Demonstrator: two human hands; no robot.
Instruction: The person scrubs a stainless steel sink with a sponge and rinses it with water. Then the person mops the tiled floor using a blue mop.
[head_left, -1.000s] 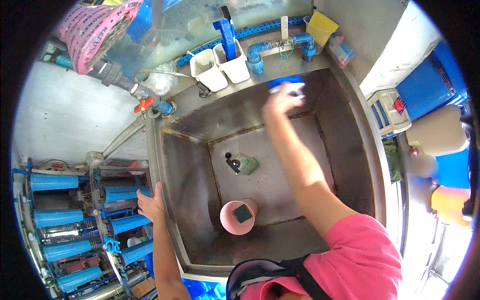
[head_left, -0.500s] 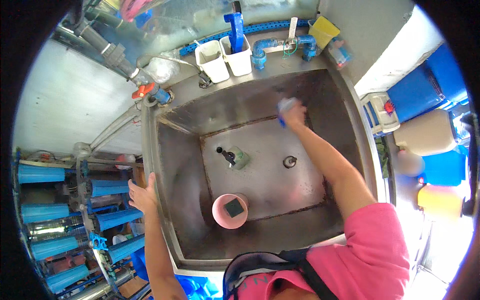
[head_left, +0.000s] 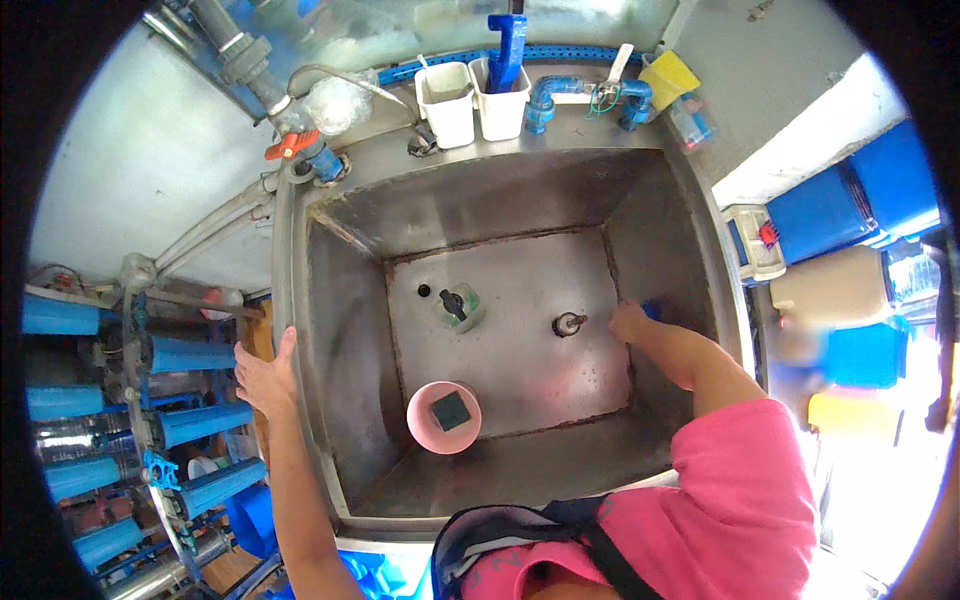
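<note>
A deep steel sink (head_left: 520,395) lies in front of me. Against its right inner wall my right hand (head_left: 630,322) is closed around a small blue object (head_left: 652,309); only a bit of blue shows past the fingers, so its kind is unclear. My left hand (head_left: 266,375) is open, fingers spread, at the outer side of the left rim. Inside the sink stand a spray bottle (head_left: 460,308) with a black head and a pink bucket (head_left: 418,428) with a dark green scouring pad (head_left: 450,411) in it. A metal drain fitting (head_left: 568,324) sticks up from the floor near my right hand.
Behind the sink are two white containers (head_left: 447,105), one holding a blue tool (head_left: 506,50), and a blue pipe with a tap (head_left: 540,105). An orange-handled valve (head_left: 292,145) is at the back left. Jugs (head_left: 835,290) line the right, blue-slatted racks (head_left: 195,355) the left.
My right hand has come from the far right corner of the sink nearer to me along the right wall, with the blue object in it. My left hand stays by the left rim.
</note>
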